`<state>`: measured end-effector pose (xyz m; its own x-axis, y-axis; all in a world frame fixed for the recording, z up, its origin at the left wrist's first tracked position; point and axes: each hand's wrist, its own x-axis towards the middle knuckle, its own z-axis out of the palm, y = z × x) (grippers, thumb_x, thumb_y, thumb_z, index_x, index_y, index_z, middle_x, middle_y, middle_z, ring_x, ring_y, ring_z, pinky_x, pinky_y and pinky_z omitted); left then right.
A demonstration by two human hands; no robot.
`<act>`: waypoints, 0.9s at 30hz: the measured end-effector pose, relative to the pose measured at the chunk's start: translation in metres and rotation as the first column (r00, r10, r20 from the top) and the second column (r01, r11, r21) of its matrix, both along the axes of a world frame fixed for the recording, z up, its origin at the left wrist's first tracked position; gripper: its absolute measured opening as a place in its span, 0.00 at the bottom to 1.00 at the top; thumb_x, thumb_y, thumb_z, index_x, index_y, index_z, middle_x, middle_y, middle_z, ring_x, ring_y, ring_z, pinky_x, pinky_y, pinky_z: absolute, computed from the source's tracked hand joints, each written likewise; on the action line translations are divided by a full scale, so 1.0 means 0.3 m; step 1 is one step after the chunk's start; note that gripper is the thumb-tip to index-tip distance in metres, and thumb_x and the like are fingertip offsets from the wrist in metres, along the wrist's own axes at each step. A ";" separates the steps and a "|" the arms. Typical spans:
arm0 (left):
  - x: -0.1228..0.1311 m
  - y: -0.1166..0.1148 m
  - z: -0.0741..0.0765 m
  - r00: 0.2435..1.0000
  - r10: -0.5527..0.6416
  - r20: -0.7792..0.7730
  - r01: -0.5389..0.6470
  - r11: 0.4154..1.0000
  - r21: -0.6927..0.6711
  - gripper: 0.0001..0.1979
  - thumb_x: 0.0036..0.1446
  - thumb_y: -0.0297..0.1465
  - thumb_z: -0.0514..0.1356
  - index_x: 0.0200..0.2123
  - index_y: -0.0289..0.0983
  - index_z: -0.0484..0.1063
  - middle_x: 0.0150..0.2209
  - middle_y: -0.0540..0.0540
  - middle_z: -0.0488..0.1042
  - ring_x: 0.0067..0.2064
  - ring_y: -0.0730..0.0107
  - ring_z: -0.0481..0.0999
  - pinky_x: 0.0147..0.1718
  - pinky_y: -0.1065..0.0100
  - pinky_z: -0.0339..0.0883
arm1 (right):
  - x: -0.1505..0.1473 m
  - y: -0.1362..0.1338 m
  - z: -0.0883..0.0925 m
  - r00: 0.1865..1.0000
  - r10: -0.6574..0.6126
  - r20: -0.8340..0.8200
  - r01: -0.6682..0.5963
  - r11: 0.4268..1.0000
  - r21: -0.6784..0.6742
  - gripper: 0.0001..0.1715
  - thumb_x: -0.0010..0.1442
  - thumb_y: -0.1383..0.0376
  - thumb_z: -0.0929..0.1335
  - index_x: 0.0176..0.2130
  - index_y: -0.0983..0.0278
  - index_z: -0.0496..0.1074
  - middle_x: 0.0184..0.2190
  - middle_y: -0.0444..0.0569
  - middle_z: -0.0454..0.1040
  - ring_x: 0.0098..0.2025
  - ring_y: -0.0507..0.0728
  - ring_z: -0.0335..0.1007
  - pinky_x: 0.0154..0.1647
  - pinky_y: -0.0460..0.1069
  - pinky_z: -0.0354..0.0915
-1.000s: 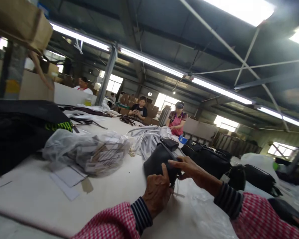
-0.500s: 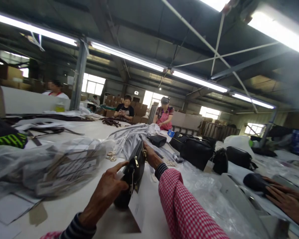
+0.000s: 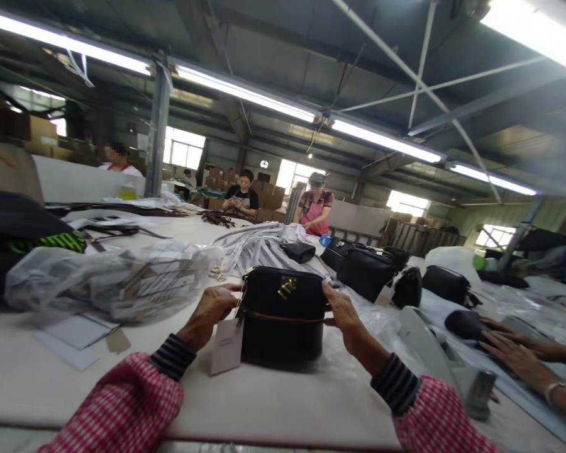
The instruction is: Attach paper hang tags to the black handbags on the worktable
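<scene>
A black handbag (image 3: 283,336) stands upright on the pale table in front of me, its face turned toward me. It has a gold clasp (image 3: 287,287) near the top and a zipper line across the middle. My left hand (image 3: 210,316) pinches the bag's upper left side, where a white hang tag (image 3: 227,346) dangles. My right hand (image 3: 349,322) grips the upper right side, with its fingertips partly hidden behind the edge.
Clear plastic with cards (image 3: 151,280) lies left, near loose white cards (image 3: 78,328). Several black bags (image 3: 365,272) and white strips (image 3: 249,248) lie beyond. On the right, a co-worker's hands (image 3: 519,349) press a dark piece beside a grey machine (image 3: 434,352). Other people work farther back.
The bag has turned from edge-on to facing me and now stands square on the table. My right hand has come back from its far end to its right side.
</scene>
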<state>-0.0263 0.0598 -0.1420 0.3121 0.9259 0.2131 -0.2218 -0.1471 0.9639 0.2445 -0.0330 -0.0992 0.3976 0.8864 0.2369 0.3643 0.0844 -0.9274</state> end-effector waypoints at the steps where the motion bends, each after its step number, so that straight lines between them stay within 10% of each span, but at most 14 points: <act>1: 0.006 -0.007 -0.001 1.000 0.000 -0.010 0.000 1.000 0.007 0.13 0.43 0.29 0.64 0.35 0.33 0.75 0.17 0.60 0.52 0.20 0.81 0.46 0.21 0.73 0.36 | 0.000 -0.035 -0.021 0.999 0.013 -0.031 -0.014 0.999 -0.032 0.38 0.59 0.35 0.61 0.47 0.61 0.76 0.41 0.54 0.77 0.38 0.59 0.72 0.30 0.50 0.69; 8: -0.060 -0.096 0.044 0.969 0.205 0.140 -0.209 0.978 0.009 0.20 0.49 0.43 0.67 0.37 0.32 0.76 0.16 0.59 0.53 0.18 0.81 0.47 0.19 0.74 0.38 | 0.020 -0.138 -0.022 0.995 0.031 0.095 -0.036 0.998 0.054 0.30 0.56 0.45 0.69 0.50 0.61 0.71 0.50 0.55 0.73 0.48 0.64 0.71 0.35 0.53 0.71; 12: -0.084 -0.233 0.071 0.913 0.023 0.407 0.033 0.991 -0.129 0.31 0.60 0.53 0.57 0.48 0.30 0.72 0.15 0.58 0.56 0.17 0.81 0.44 0.17 0.74 0.39 | -0.025 -0.193 -0.029 0.946 -0.212 0.245 0.110 0.922 0.372 0.24 0.59 0.50 0.68 0.50 0.59 0.70 0.54 0.56 0.69 0.52 0.65 0.68 0.40 0.55 0.70; 20: 0.084 -0.431 0.001 0.872 -0.183 0.455 0.340 0.894 -0.293 0.39 0.61 0.61 0.43 0.51 0.32 0.68 0.16 0.55 0.61 0.15 0.81 0.45 0.15 0.75 0.40 | -0.286 -0.283 -0.057 0.925 0.276 0.261 -0.331 0.923 0.197 0.11 0.60 0.56 0.70 0.42 0.57 0.78 0.44 0.49 0.73 0.45 0.59 0.70 0.40 0.51 0.67; 27: 0.133 -0.483 0.026 0.885 -0.289 0.366 0.407 0.862 -0.303 0.39 0.59 0.62 0.44 0.44 0.32 0.71 0.19 0.53 0.63 0.16 0.80 0.54 0.15 0.76 0.39 | -0.329 -0.235 -0.095 0.855 0.497 -0.147 -0.489 0.868 0.087 0.18 0.55 0.54 0.74 0.25 0.64 0.71 0.33 0.48 0.76 0.23 0.50 0.64 0.25 0.48 0.60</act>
